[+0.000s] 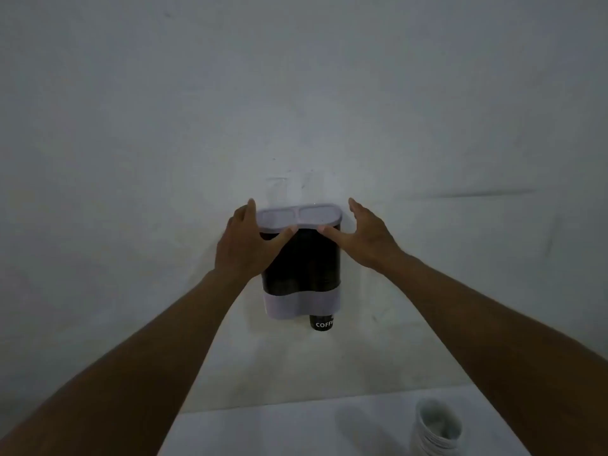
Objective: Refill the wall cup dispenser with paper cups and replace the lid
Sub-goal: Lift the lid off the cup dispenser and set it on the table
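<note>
- Dim room, plain white wall (296,93) fills most of the head view; white table (279,432) edge at the bottom
- One dispenser (301,274) mounted on the wall, dead centre: two tubes side by side, dark clear body, pale band at the base
- One lid (299,217) on top of it, pale, two oval recesses. Looks seated or nearly so; can't confirm it's clicked down
- My left hand (245,240) wraps the lid's left end, thumb under the front edge, fingers behind: closed on the lid
- My right hand (365,235) is spread, thumb tip touching the front edge near the middle, fingers just off the right end, not gripping
- One black cup (322,322) pokes out below the right tube, "COFF" lettering visible. Nothing shows under the left tube
- Tube contents too dark to count; body reads as full of dark cups, but that's a guess
- One stack of white cups (439,429) on the table lower right, well apart from the dispenser; count inside the stack not readable
- Progress call: refill seems done, lid step in hand or finishing. Left: press both ends home, let go
</note>
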`<action>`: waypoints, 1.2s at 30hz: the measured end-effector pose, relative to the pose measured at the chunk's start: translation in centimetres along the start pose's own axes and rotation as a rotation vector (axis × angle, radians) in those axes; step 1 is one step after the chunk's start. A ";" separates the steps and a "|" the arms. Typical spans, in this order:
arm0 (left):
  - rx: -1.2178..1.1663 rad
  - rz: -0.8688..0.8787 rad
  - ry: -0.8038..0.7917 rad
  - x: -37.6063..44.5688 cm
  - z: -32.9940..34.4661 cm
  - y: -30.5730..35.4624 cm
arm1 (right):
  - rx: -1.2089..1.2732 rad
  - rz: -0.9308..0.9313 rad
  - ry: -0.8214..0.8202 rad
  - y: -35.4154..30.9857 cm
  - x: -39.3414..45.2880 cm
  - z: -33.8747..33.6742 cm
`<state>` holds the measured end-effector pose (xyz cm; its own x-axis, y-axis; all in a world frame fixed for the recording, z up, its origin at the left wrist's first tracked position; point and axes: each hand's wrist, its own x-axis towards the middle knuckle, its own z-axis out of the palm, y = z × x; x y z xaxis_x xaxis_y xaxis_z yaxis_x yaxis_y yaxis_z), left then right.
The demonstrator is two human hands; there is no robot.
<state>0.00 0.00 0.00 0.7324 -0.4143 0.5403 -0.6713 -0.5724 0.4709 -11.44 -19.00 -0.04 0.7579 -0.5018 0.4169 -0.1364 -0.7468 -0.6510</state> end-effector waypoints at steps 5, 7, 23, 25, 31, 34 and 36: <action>-0.136 -0.089 -0.012 1.4 1.3 -0.9 | 0.131 -0.002 0.026 0.7 1.7 1.0; -0.163 -0.065 0.038 1.9 1.8 -1.3 | 0.135 -0.031 0.065 1.0 1.9 1.4; -0.160 0.276 0.329 1.3 -1.8 -1.3 | 0.101 -0.280 0.276 -1.8 -0.2 0.2; -0.154 0.309 0.352 0.1 -2.5 -1.7 | 0.117 -0.278 0.282 -2.2 -1.5 0.4; -0.143 0.340 0.371 -5.6 -3.7 -3.4 | 0.199 -0.235 0.296 -2.8 -7.6 2.6; -0.146 0.347 0.360 -8.8 -3.4 -4.8 | 0.190 -0.211 0.290 -2.4 -11.0 4.4; -0.148 0.348 0.352 -11.4 -2.9 -6.1 | 0.174 -0.217 0.286 -2.1 -13.7 5.8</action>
<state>-4.59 10.27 -7.07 0.3975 -0.2847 0.8723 -0.8958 -0.3265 0.3016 -17.83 -8.04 -8.05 0.5455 -0.4600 0.7006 0.1366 -0.7760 -0.6158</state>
